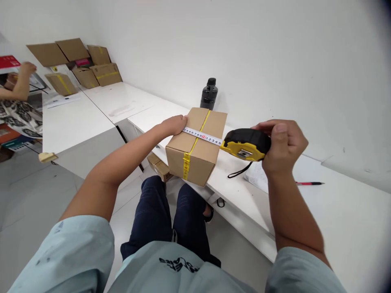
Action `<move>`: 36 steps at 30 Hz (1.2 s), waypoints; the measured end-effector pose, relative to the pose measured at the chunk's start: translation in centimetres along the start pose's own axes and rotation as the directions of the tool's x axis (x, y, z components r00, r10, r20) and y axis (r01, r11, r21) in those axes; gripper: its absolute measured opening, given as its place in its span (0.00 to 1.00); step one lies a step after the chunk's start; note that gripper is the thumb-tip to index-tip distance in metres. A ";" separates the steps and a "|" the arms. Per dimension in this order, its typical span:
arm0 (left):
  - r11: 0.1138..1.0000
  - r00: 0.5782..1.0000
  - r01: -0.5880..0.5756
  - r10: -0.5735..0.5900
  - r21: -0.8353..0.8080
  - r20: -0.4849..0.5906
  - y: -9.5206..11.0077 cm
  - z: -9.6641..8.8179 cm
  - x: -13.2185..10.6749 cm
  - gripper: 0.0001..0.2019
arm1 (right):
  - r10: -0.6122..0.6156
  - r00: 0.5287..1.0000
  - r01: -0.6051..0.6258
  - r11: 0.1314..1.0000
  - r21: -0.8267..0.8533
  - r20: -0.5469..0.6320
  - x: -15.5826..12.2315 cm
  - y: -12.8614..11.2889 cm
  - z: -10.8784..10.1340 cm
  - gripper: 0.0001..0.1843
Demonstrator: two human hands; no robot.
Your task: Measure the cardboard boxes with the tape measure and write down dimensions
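Note:
A cardboard box (195, 158) closed with yellow tape sits at the front edge of the white table, in the middle of the head view. Across its top runs the white blade of a tape measure (246, 144), whose case is yellow and black with a dark wrist strap hanging down. My right hand (284, 142) is wrapped round the case, just right of the box. At the box's left top edge, my left hand (175, 125) is closed, pinching the blade's end against the cardboard; its fingertips are partly hidden.
Behind the box stands a dark bottle (209, 93). A sheet of paper (258, 177) and a red and black pen (310, 183) lie to the right. Another small box (160, 167) is below the table. Several cartons (105, 73) are stacked far left, near another person's arm (21, 83).

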State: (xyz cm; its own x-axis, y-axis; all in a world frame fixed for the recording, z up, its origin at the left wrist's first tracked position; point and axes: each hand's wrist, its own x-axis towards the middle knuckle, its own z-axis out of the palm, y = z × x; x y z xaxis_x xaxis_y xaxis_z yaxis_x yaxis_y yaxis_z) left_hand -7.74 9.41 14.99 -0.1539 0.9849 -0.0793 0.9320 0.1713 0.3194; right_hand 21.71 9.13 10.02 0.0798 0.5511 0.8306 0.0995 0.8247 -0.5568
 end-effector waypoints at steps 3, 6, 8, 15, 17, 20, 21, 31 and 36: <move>1.000 1.000 -0.001 0.001 -0.026 0.001 0.1 0.1 -0.1 0.34 | -0.033 0.968 0.039 0.999 -0.016 0.249 0.1 -0.7 -1.0 0.18; 0.999 1.000 -0.015 0.015 -0.029 -0.001 0.0 0.2 0.0 0.34 | -0.200 0.899 0.220 0.975 -0.005 0.390 -0.1 -1.2 -1.4 0.16; 1.000 1.000 -0.021 0.021 -0.022 -0.001 -0.1 0.3 0.1 0.34 | -0.312 0.860 0.347 0.938 -0.014 0.404 -0.3 -1.5 -1.3 0.15; 0.998 1.000 -0.012 0.012 -0.065 0.004 -0.1 0.3 0.1 0.34 | -0.506 0.734 0.564 0.826 0.010 0.453 -0.5 -2.0 -0.9 0.07; 0.999 1.000 -0.011 0.012 -0.054 0.005 0.0 0.3 -0.1 0.34 | -0.508 0.723 0.571 0.821 0.009 0.468 -0.4 -2.0 -1.1 0.06; 1.000 1.000 -0.022 0.022 -0.022 0.009 0.1 0.1 -0.3 0.35 | -0.472 0.719 0.562 0.827 -0.027 0.511 0.0 -2.0 -1.4 0.06; 1.000 1.000 -0.025 0.025 -0.016 0.008 0.2 0.1 -0.4 0.35 | -0.460 0.713 0.554 0.832 -0.024 0.530 0.1 -2.1 -1.5 0.06; 0.999 0.999 -0.039 0.039 -0.016 -0.023 -0.2 0.2 0.3 0.34 | -0.666 0.724 0.682 0.654 -0.327 0.178 -0.9 -4.5 -3.5 0.16; 0.996 0.994 -0.088 0.086 -0.032 -0.065 -1.2 0.4 1.0 0.33 | -0.271 0.959 0.130 0.674 -0.727 -0.079 -1.5 3.0 -8.5 0.25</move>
State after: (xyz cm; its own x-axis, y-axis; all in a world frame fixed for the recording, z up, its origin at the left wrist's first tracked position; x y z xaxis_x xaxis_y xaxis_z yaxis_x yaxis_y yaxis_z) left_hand -8.87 10.15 14.15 -0.0945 0.9955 0.0099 0.9309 0.0849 0.3552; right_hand 30.30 9.67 7.00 0.1282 0.2951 0.9468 0.7985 0.5354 -0.2750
